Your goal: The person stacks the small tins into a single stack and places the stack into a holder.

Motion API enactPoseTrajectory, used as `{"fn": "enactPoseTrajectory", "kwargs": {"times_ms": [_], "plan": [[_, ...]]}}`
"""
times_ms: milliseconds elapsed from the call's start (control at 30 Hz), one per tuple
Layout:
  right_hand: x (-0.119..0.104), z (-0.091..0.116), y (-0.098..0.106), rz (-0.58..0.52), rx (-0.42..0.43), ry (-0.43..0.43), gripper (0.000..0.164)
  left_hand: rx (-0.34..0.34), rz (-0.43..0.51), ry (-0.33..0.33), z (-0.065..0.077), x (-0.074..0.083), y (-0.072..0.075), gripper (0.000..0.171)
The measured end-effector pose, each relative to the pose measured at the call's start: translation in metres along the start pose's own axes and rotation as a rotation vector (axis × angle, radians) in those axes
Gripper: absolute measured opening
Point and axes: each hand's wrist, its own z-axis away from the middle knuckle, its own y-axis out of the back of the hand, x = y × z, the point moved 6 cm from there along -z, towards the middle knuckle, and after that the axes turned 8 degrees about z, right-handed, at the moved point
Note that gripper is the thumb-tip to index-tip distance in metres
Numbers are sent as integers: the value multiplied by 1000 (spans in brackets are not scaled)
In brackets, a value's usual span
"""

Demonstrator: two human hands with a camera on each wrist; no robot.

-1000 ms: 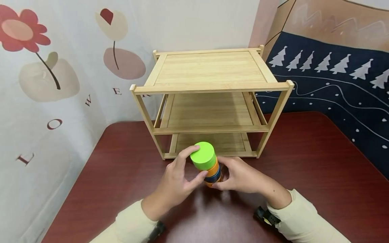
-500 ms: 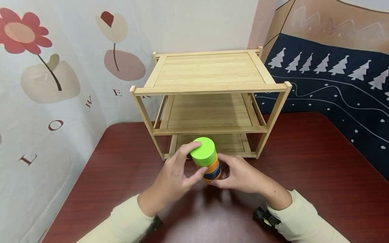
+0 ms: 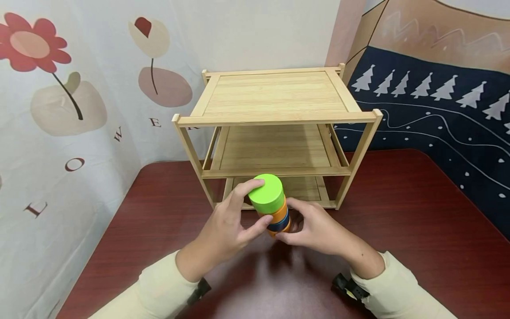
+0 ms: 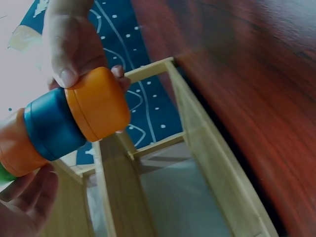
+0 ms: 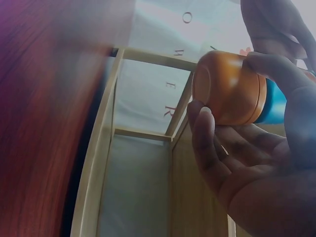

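Note:
A cylindrical container (image 3: 268, 197) with a bright green lid and orange and dark blue bands is held between both hands, leaning slightly. My left hand (image 3: 221, 230) grips its upper part, index finger over the lid's edge and thumb on the orange band. Lower down, my right hand (image 3: 318, 228) holds the base between thumb and fingers. In the left wrist view the blue band (image 4: 54, 121) sits between two orange sections. Fingers of my right hand (image 5: 266, 192) curl beneath the orange base in the right wrist view.
Just beyond the hands stands a three-tier wooden rack (image 3: 275, 118) on the dark red table (image 3: 406, 212). Its front posts flank the lower shelf. A printed white cloth (image 3: 107, 93) hangs at left and back, a navy tree-patterned one (image 3: 422, 115) at right.
Both hands have shifted the container slightly up and away, toward the rack. Their holds look the same; the left forearm has moved a little left.

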Motion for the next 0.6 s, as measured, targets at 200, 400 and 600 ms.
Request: {"fn": "enactPoseTrajectory", "kwargs": {"times_ms": [200, 400, 600], "plan": [[-5, 1, 7, -7, 79, 12, 47, 6, 24, -4, -10, 8, 5, 55], [-9, 1, 14, 4, 125, 9, 49, -6, 10, 11, -20, 13, 9, 56], [-12, 1, 18, 28, 126, 19, 48, -17, -9, 35, -22, 16, 12, 62]]}}
